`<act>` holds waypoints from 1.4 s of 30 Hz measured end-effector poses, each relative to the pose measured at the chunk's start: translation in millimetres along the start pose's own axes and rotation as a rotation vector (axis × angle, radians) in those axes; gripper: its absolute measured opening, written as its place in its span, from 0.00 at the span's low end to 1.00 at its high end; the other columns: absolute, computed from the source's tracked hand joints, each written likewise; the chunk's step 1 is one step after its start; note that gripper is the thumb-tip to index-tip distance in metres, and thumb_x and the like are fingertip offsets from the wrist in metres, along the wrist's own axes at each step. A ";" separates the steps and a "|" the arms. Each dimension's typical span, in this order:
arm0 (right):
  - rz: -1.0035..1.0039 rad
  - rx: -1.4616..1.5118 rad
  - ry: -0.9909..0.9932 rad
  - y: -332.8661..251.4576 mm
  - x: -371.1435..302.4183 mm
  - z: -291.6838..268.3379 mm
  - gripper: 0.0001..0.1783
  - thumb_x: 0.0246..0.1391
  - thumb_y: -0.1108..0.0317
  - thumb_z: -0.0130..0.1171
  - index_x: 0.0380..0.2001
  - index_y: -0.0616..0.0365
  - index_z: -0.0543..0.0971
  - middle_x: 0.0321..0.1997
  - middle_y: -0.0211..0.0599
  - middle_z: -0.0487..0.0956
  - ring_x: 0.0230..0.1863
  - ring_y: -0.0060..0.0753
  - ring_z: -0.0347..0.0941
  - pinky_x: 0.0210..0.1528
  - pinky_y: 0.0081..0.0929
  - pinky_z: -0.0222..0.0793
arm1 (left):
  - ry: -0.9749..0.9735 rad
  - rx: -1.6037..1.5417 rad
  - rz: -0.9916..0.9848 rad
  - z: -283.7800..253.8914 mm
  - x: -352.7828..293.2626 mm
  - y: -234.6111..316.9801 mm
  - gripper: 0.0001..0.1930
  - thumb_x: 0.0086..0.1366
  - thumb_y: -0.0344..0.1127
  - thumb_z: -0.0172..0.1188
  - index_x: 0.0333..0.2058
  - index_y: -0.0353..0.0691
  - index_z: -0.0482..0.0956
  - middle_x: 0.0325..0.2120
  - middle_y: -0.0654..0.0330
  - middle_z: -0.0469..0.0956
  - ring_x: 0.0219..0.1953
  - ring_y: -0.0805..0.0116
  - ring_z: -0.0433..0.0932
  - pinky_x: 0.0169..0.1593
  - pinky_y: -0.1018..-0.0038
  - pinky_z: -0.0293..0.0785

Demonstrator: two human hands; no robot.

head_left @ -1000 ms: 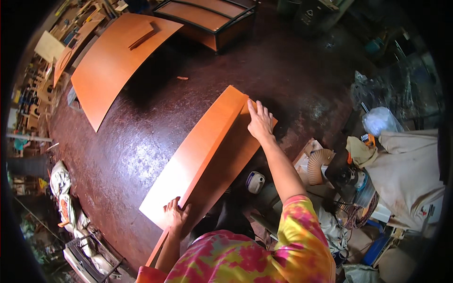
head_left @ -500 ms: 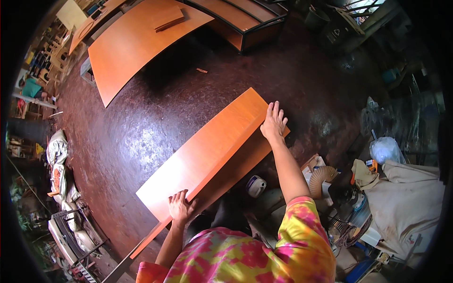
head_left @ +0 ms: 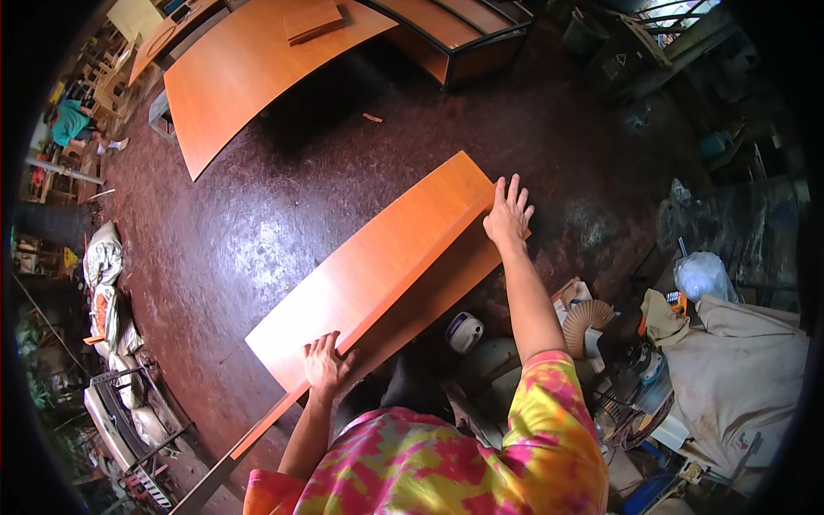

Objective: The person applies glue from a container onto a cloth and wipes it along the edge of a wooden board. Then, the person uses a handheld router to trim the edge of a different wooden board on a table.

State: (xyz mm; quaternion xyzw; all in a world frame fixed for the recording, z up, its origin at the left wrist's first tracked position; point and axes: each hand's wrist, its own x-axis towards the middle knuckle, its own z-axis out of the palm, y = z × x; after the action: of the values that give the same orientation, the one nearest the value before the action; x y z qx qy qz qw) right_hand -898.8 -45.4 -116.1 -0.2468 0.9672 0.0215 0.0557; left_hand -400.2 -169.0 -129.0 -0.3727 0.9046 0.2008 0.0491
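Note:
A long orange-brown wooden board (head_left: 378,266) lies slanted in front of me, with a second panel (head_left: 429,292) partly showing below its near edge. My left hand (head_left: 327,364) rests on the board's near left corner, fingers laid over the top face and thumb apart. At the far right end, my right hand (head_left: 510,216) touches the board's corner with its fingers spread. A narrow strip of the same colour (head_left: 270,421) sticks out toward the lower left, past my left hand. What supports the boards from underneath is hidden.
A large orange panel (head_left: 249,77) with smaller boards (head_left: 313,24) on it stands ahead. Beside it is a black-framed shelf (head_left: 463,60). Sacks (head_left: 105,275) line the left; a beige cloth (head_left: 730,369) and tools crowd the right. Someone in green (head_left: 70,122) is far left.
My right hand's fingers have spread and point farther up, and the hand sits slightly farther right at the board's end. My left hand stays on its corner. The distant person has shifted.

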 end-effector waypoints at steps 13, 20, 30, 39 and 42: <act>-0.347 0.111 0.097 -45.3 -127.5 20.3 0.53 0.48 0.76 0.62 0.78 0.58 0.54 0.84 0.47 0.49 0.83 0.65 0.42 0.77 0.74 0.44 | 0.036 0.016 -0.009 1.7 2.4 -2.4 0.33 0.58 0.59 0.70 0.56 0.44 0.80 0.51 0.58 0.83 0.55 0.58 0.80 0.63 0.56 0.64; -0.660 0.206 0.001 -78.2 -216.0 37.3 0.50 0.49 0.78 0.56 0.78 0.58 0.56 0.84 0.40 0.53 0.83 0.62 0.42 0.79 0.74 0.36 | -0.028 0.039 -0.007 -2.4 -3.3 -5.1 0.40 0.62 0.73 0.60 0.58 0.43 0.80 0.53 0.55 0.83 0.56 0.57 0.80 0.65 0.55 0.64; -0.823 0.290 -0.083 -146.8 -302.7 44.5 0.48 0.51 0.73 0.57 0.78 0.59 0.57 0.83 0.45 0.56 0.83 0.63 0.41 0.79 0.74 0.34 | -0.204 -0.378 -0.098 -24.6 2.3 -18.8 0.34 0.75 0.65 0.47 0.57 0.40 0.83 0.53 0.47 0.84 0.57 0.46 0.82 0.63 0.56 0.74; -0.671 0.138 0.032 -123.4 -253.3 26.4 0.48 0.49 0.74 0.58 0.77 0.56 0.60 0.83 0.40 0.56 0.83 0.66 0.40 0.77 0.80 0.33 | -0.237 -0.442 -0.160 -23.1 -40.4 -71.4 0.33 0.75 0.65 0.46 0.57 0.42 0.83 0.52 0.43 0.83 0.57 0.44 0.80 0.61 0.58 0.73; -0.618 0.062 0.046 -114.0 -236.7 24.7 0.50 0.47 0.73 0.60 0.77 0.57 0.59 0.83 0.40 0.55 0.83 0.66 0.40 0.76 0.80 0.36 | -0.226 -0.394 -0.227 -24.0 -59.0 -86.4 0.35 0.74 0.67 0.46 0.57 0.40 0.82 0.53 0.44 0.83 0.58 0.45 0.81 0.62 0.57 0.73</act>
State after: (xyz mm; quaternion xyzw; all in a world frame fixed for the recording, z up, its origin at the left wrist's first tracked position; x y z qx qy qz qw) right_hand -635.3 -31.2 -114.2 -0.5278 0.8476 -0.0314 0.0451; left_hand -296.4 -195.5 -121.2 -0.4493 0.7893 0.4068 0.0987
